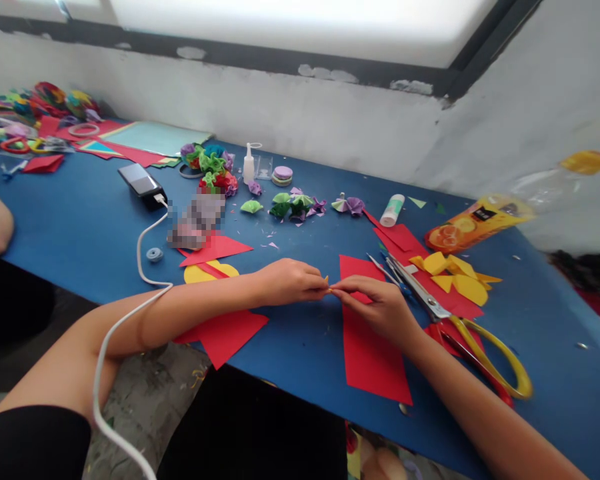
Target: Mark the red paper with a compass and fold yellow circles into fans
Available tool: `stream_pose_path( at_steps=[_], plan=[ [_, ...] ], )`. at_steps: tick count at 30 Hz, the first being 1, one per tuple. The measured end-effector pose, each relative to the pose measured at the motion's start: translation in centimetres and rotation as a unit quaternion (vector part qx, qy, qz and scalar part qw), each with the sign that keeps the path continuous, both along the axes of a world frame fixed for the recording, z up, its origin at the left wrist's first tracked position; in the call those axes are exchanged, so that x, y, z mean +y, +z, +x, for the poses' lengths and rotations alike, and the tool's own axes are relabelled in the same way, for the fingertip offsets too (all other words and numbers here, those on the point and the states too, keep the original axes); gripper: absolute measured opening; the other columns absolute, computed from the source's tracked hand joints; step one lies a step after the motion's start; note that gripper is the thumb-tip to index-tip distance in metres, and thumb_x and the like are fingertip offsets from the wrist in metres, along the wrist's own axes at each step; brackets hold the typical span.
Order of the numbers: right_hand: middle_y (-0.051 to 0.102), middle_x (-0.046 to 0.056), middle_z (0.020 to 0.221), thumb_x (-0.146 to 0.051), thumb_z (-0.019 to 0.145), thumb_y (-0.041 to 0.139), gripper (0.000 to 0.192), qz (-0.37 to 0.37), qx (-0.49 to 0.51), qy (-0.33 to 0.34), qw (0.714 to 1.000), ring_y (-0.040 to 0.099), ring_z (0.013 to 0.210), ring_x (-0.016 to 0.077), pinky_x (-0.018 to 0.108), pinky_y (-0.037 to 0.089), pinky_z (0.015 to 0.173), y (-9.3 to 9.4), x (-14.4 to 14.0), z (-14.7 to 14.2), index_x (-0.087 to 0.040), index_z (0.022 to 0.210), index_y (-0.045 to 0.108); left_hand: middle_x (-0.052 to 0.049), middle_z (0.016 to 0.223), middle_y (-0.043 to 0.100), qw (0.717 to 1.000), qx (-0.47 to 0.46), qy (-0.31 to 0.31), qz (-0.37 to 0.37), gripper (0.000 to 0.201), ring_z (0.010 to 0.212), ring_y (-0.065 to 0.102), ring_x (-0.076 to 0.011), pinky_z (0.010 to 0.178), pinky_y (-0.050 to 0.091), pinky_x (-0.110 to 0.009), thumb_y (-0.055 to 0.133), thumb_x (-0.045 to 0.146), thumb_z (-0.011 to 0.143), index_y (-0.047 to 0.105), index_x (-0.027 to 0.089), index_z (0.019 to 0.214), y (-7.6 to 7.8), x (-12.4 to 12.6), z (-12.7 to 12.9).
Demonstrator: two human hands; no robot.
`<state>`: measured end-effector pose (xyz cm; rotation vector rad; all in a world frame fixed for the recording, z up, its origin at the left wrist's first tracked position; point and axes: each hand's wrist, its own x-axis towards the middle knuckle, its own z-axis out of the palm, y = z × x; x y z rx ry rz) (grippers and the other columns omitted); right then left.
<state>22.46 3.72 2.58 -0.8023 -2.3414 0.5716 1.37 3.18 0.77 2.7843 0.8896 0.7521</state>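
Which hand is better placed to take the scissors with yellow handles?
The right hand, probably. The scissors lie just beside it on the blue table, at its outer side. The left hand is farther away and would have to cross over. Both pinch a small orange paper piece.

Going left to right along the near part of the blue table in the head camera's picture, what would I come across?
White cable → red paper triangle → left hand → tiny folded yellow piece pinched between both hands → right hand over a red sheet → yellow-handled scissors.
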Motion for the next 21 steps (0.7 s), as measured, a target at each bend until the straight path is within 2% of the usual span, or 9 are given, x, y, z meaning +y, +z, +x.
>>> stream_pose_path(
  at_steps=[11, 17, 21],
  plan=[
    [0.069, 0.004, 0.078, -0.019, 0.085, 0.057, 0.008, 0.033, 0.021, 0.014, 0.999, 0.066, 0.069, 0.015, 0.026, 0.054, 0.068, -0.05, -0.54, -0.32, -0.02, 0.083, 0.064, -0.004, 0.071, 0.068, 0.994, -0.086, -0.039, 0.053, 0.027, 0.059, 0.059, -0.0094, 0.054, 0.039, -0.021, 0.048, 0.025, 0.092, 0.068, 0.014, 0.078, -0.39, -0.16, 0.09],
    [0.062, 0.004, 0.079, -0.032, 0.086, 0.057, 0.013, -0.073, 0.09, -0.02, 0.993, 0.061, 0.068, 0.0142, 0.024, 0.051, 0.059, 0.16, -0.74, -0.84, -0.02, 0.081, 0.061, -0.006, 0.078, 0.067, 0.981, -0.195, -0.001, 0.018, 0.028, 0.069, 0.06, -0.0104, 0.061, 0.043, -0.02, 0.05, 0.031, 0.092, 0.069, 0.014, 0.081, -0.05, -0.36, 0.22],
    [0.059, 0.003, 0.079, -0.036, 0.084, 0.06, 0.016, -0.109, 0.116, -0.029, 0.987, 0.059, 0.069, 0.0143, 0.025, 0.049, 0.06, -0.13, -0.75, -0.84, -0.02, 0.08, 0.061, -0.003, 0.077, 0.062, 0.97, -0.24, 0.011, -0.04, 0.026, 0.061, 0.053, -0.0072, 0.057, 0.043, -0.018, 0.05, 0.032, 0.091, 0.067, 0.014, 0.083, 0.47, -0.52, 0.28]
  ],
)
